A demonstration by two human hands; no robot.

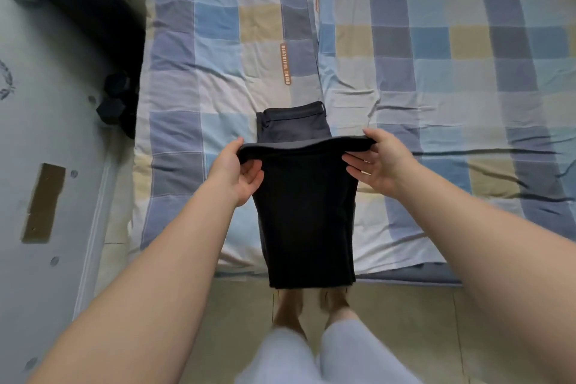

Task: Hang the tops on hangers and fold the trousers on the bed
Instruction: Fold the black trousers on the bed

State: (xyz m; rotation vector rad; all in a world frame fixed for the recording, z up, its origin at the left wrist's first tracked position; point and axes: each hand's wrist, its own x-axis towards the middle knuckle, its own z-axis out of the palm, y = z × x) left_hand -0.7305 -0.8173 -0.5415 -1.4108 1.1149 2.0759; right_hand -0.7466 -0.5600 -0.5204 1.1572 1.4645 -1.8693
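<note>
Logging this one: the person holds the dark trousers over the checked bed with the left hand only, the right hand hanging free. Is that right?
Not quite. The head view shows the right hand also pinching the fold of the dark trousers, as the left hand does, over the checked bed.

The trousers (pixel 307 212) stretch between the left hand (pixel 240 170) and the right hand (pixel 381 162), and the fingers (pixel 355 162) of each pinch one end of the fold. Just beyond the fingers, the waistband end lies flat on the bed (pixel 436 72). Below the fingers, the doubled legs hang over the bed's near edge, above the floor (pixel 405 321) and in front of the person's feet (pixel 290 312). Farther beyond the fingers, a label (pixel 285 64) lies on the bed. Well left of the left fingers, a dumbbell (pixel 112 100) sits beside the bed.
</note>
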